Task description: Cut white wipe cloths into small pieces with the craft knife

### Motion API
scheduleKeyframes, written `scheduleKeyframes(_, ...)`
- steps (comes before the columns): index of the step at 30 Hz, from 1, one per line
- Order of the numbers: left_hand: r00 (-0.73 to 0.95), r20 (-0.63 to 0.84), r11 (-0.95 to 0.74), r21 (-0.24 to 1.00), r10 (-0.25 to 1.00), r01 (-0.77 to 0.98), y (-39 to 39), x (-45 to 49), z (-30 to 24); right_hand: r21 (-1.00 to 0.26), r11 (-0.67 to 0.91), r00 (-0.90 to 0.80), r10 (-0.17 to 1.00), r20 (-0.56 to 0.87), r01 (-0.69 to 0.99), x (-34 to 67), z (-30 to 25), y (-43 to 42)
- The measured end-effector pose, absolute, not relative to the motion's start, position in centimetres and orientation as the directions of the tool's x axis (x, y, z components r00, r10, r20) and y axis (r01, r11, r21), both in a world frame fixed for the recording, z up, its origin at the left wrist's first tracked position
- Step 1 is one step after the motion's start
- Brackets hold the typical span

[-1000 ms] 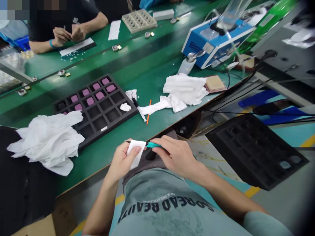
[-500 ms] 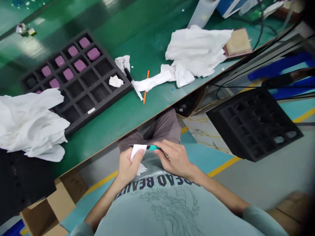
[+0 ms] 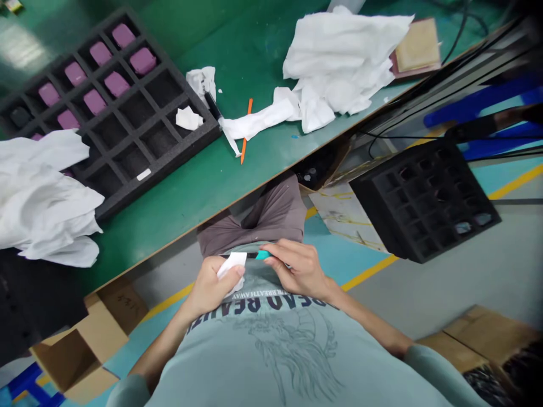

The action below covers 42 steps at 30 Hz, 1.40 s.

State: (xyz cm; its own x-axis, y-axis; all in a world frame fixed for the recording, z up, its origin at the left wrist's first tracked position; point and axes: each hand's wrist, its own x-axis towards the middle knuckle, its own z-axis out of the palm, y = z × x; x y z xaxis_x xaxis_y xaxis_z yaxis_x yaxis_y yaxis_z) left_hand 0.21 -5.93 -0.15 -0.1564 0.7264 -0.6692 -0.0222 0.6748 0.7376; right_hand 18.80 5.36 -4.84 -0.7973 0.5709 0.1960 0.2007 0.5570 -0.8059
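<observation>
My left hand (image 3: 212, 285) is closed on a small folded white wipe (image 3: 231, 264), held close to my chest. My right hand (image 3: 294, 268) pinches a teal-handled tool (image 3: 263, 255) whose dark tip runs into the wipe. Both hands sit below the edge of the green table (image 3: 237, 169), over my lap. On the table a black foam tray (image 3: 127, 124) holds several pink parts (image 3: 114, 83) in its far cells and a scrap of white wipe (image 3: 189, 118) in one cell.
Piles of white cloth lie at the left (image 3: 46, 192) and at the back right (image 3: 339, 62). An orange stick (image 3: 246, 130) and a black pen (image 3: 212, 105) rest near the tray. Another black foam tray (image 3: 424, 198) stands to the right, cardboard boxes (image 3: 85, 345) on the floor.
The view has tipped downward, so the far table and the other person have left the picture. My hands have drawn back toward my chest, still holding the wipe and the tool.
</observation>
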Motion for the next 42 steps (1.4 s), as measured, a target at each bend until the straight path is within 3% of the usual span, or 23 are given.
scheduleKeyframes(15,-0.026,-0.725,0.716,0.685,0.689,-0.131,-6.0,0.0,0.1,-0.766,0.596,-0.813,0.554,0.177,0.239,19.3,-5.3,5.0)
scheduleKeyframes(20,-0.009,-0.735,0.734,0.678,0.678,-0.051,-5.9,0.0,-0.1,-0.763,0.606,-0.793,0.569,0.218,0.225,19.3,-5.4,5.0)
scheduleKeyframes(42,0.012,-0.724,0.723,0.689,0.690,-0.056,-4.5,0.2,-0.1,-0.757,0.608,-0.770,0.594,0.231,0.242,20.0,-5.4,5.6)
